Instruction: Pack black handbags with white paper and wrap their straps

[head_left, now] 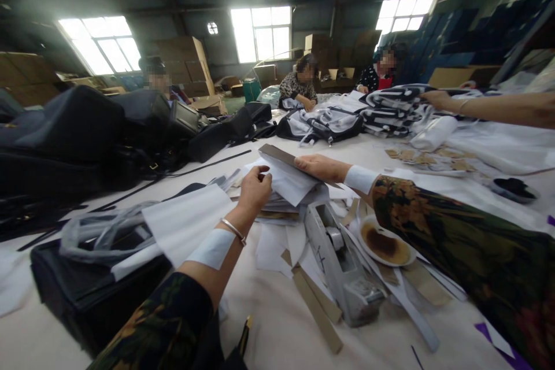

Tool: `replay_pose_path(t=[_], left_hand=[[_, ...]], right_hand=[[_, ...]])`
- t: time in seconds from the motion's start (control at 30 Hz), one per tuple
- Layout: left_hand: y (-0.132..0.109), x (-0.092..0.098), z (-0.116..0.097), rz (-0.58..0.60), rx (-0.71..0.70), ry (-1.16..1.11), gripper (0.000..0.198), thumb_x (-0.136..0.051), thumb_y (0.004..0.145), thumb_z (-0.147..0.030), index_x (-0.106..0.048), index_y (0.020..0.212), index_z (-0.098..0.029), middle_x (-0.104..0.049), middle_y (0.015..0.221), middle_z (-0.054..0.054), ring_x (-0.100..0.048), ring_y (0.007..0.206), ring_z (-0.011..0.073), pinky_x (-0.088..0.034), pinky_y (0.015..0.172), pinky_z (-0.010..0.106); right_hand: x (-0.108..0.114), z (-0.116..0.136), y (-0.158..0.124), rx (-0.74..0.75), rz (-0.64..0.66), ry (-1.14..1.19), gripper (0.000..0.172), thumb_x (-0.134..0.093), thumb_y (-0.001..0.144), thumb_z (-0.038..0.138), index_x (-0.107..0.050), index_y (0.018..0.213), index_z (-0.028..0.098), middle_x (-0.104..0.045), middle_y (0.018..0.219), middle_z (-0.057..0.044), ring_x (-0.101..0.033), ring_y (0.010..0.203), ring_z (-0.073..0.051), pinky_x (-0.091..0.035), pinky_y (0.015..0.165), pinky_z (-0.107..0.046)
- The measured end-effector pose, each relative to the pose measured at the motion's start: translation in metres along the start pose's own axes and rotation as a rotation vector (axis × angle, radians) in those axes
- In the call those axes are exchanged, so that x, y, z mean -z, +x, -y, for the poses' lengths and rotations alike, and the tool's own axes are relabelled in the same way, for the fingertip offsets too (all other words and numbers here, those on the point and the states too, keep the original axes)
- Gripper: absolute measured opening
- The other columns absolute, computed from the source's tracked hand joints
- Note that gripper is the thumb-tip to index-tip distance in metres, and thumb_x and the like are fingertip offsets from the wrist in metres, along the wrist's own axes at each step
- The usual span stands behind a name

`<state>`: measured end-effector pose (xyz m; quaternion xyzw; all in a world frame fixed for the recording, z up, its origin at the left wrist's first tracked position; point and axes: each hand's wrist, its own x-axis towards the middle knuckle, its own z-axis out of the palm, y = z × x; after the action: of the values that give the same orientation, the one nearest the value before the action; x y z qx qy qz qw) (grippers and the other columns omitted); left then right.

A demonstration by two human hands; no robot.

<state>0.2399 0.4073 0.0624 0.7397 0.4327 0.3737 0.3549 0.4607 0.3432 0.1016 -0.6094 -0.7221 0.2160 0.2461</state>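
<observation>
My right hand (323, 166) grips the end of a long grey-brown cardboard strip (281, 154), thumb on top. White paper (290, 180) hangs against the strip's near side. Left of it is my left hand (255, 188), its fingers curled in and thumb close to the forefinger; anything between them is hidden. Below both hands lies a pile of papers and card (277, 217). A grey tape dispenser (342, 266) stands just in front of the pile, and a white bowl with brown stuff in it (385, 243) sits under my right forearm.
Black bags (65, 139) are heaped at the left. A black case (95, 289) bears plastic-wrapped straps (108, 231) and a white sheet (186, 219). Folded black-and-white bags (394, 110) lie at the far right, touched by another person's hand (437, 99). Several people sit across the table.
</observation>
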Motion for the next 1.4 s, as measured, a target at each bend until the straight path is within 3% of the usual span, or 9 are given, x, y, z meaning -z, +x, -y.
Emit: replay_pose_path(t=[0.27, 0.47, 0.7, 0.87, 0.93, 1.03, 1.17, 1.27, 1.4], left_hand=[[0.009, -0.001, -0.008, 0.011, 0.168, -0.158, 0.029, -0.060, 0.085, -0.035, -0.068, 0.105, -0.016, -0.066, 0.072, 0.003, -0.063, 0.063, 0.0157, -0.050, 0.060, 0.027], [0.005, -0.010, -0.031, 0.155, 0.372, -0.344, 0.034, -0.065, 0.084, -0.047, -0.064, 0.094, -0.014, -0.069, 0.087, 0.010, -0.067, 0.066, 0.0157, -0.046, 0.050, 0.023], [-0.018, -0.010, -0.042, 0.285, 0.365, -0.382, 0.031, -0.076, 0.074, -0.037, -0.062, 0.091, -0.016, -0.068, 0.082, 0.005, -0.067, 0.072, 0.0160, -0.049, 0.055, 0.023], [-0.013, -0.016, -0.034, 0.230, 0.310, -0.174, 0.024, -0.071, 0.076, -0.030, -0.063, 0.094, -0.016, -0.068, 0.076, 0.006, -0.069, 0.072, 0.0212, -0.051, 0.059, 0.029], [-0.007, -0.017, -0.032, 0.159, 0.270, -0.039, 0.029, -0.073, 0.073, -0.028, -0.064, 0.096, -0.015, -0.070, 0.082, 0.010, -0.069, 0.083, 0.0275, -0.054, 0.069, 0.036], [-0.006, -0.015, -0.033, 0.041, 0.168, 0.161, 0.051, -0.079, 0.069, -0.027, -0.060, 0.114, -0.013, -0.065, 0.113, 0.020, -0.062, 0.109, 0.0377, -0.049, 0.090, 0.047], [-0.014, -0.012, -0.035, -0.076, -0.265, 0.631, 0.068, -0.077, 0.074, -0.024, -0.049, 0.135, -0.013, -0.051, 0.134, 0.024, -0.052, 0.120, 0.0399, -0.045, 0.095, 0.050], [-0.015, -0.010, -0.033, 0.047, -0.588, 0.783, 0.044, -0.066, 0.083, -0.022, -0.059, 0.127, -0.020, -0.056, 0.130, 0.018, -0.050, 0.122, 0.0370, -0.042, 0.097, 0.049], [-0.006, -0.007, -0.030, 0.283, -0.653, 0.753, 0.022, -0.054, 0.091, -0.023, -0.073, 0.102, -0.021, -0.066, 0.110, 0.015, -0.059, 0.109, 0.0332, -0.039, 0.097, 0.050]], right_hand=[[-0.001, 0.003, 0.000, -0.034, 0.017, 0.034, 0.071, -0.029, 0.095, 0.072, -0.069, 0.101, 0.014, -0.071, 0.100, -0.009, -0.059, 0.087, -0.022, -0.046, 0.082, -0.030], [-0.001, 0.005, 0.000, -0.010, 0.002, 0.061, 0.065, -0.033, 0.097, 0.067, -0.070, 0.102, 0.014, -0.073, 0.101, -0.009, -0.060, 0.090, -0.022, -0.046, 0.083, -0.030], [-0.002, 0.002, 0.000, -0.002, -0.002, 0.063, 0.076, -0.030, 0.092, 0.077, -0.070, 0.099, 0.012, -0.071, 0.098, -0.009, -0.059, 0.085, -0.020, -0.045, 0.080, -0.028], [-0.001, 0.001, 0.001, -0.020, 0.010, 0.034, 0.079, -0.028, 0.092, 0.079, -0.069, 0.101, 0.012, -0.071, 0.098, -0.009, -0.059, 0.085, -0.019, -0.046, 0.078, -0.027], [-0.001, 0.002, 0.001, -0.016, 0.011, 0.029, 0.078, -0.029, 0.092, 0.078, -0.070, 0.103, 0.012, -0.072, 0.101, -0.010, -0.060, 0.086, -0.020, -0.046, 0.080, -0.028], [-0.001, 0.002, 0.001, -0.005, 0.015, 0.043, 0.077, -0.030, 0.093, 0.076, -0.070, 0.106, 0.012, -0.072, 0.106, -0.011, -0.061, 0.092, -0.021, -0.046, 0.084, -0.029], [-0.001, 0.001, 0.001, -0.021, 0.003, 0.047, 0.072, -0.032, 0.096, 0.072, -0.071, 0.111, 0.013, -0.072, 0.110, -0.011, -0.062, 0.099, -0.023, -0.046, 0.088, -0.030], [-0.001, 0.001, 0.002, -0.001, -0.007, 0.042, 0.071, -0.031, 0.097, 0.070, -0.071, 0.111, 0.013, -0.073, 0.110, -0.010, -0.062, 0.101, -0.023, -0.045, 0.092, -0.031], [0.000, 0.003, 0.002, 0.012, 0.009, 0.022, 0.074, -0.029, 0.097, 0.071, -0.071, 0.108, 0.012, -0.073, 0.108, -0.011, -0.062, 0.098, -0.022, -0.046, 0.088, -0.030]])
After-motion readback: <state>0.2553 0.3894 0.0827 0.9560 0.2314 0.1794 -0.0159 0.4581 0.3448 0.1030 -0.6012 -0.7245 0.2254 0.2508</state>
